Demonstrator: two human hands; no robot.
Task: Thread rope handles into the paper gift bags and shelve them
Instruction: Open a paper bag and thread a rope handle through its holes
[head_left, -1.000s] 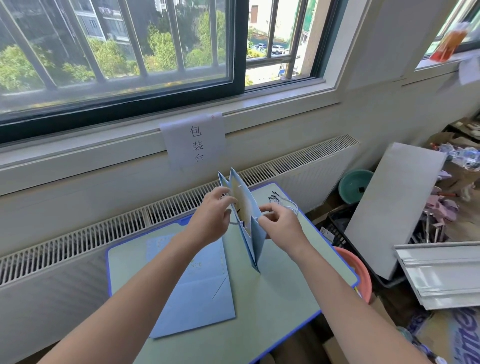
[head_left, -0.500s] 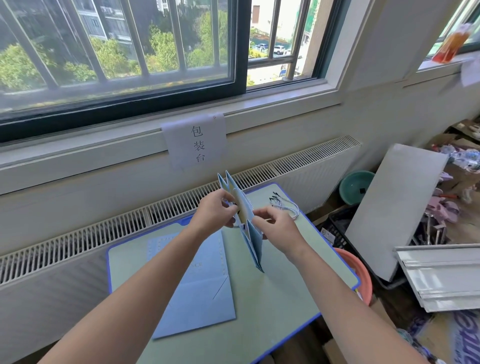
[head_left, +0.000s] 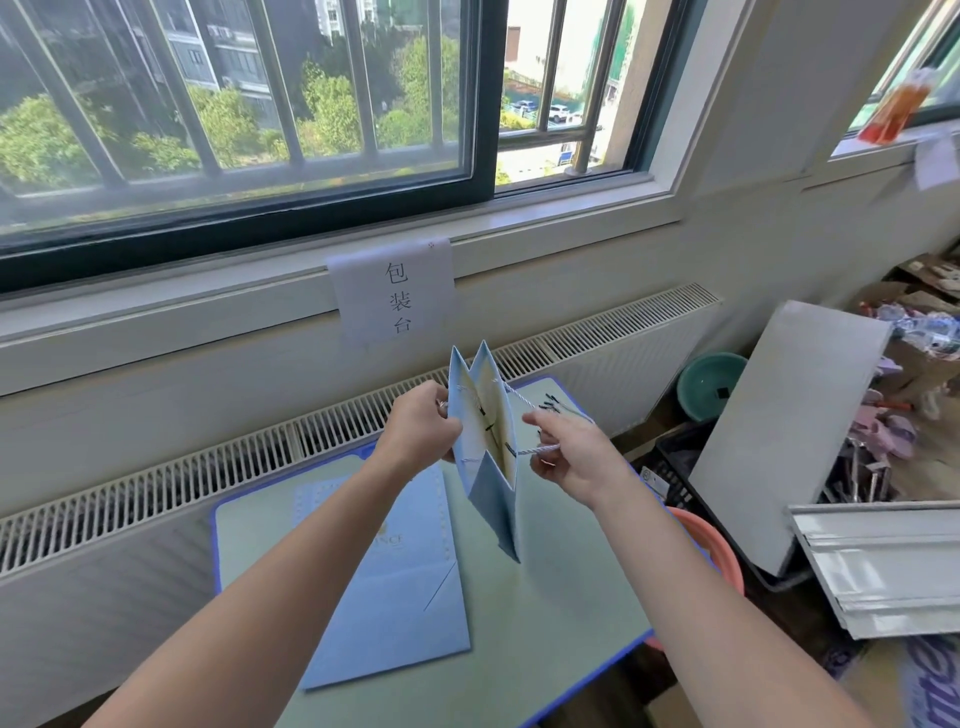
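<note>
While my left hand (head_left: 423, 428) grips the near-left edge of the blue gift bag (head_left: 491, 467), its fingers curled round the paper at the mouth, I hold the bag upright in the air above the tabletop (head_left: 561, 597), mouth toward the window and its folded bottom edge hanging clear of the surface. My right hand (head_left: 569, 452) sits just right of the bag and pinches the white twisted rope handle (head_left: 540, 449), which runs from that hand into the bag's right wall; a second strand leaves the same wall higher up. Inside the bag I can make out small dark rope tips against the cream lining, so I judge this handle to be threaded or very nearly so. On the left wall I see pale rope marks near my left hand, but I cannot tell whether that side is finished.

Left of the held bag and below it, a flat bag (head_left: 384, 582) lies on the tabletop, seemingly without handles. Just beyond the held bag, at the tabletop's far right corner, lies a small bundle of spare ropes (head_left: 558, 405) with black tips. Further right of the bag are a grey board (head_left: 795, 431) leaning on a black crate, and a green basin (head_left: 709, 384).

My read: one bag is in hand mid-threading, at least one more waits, and no shelf is in view, so shelving is all ahead.
</note>
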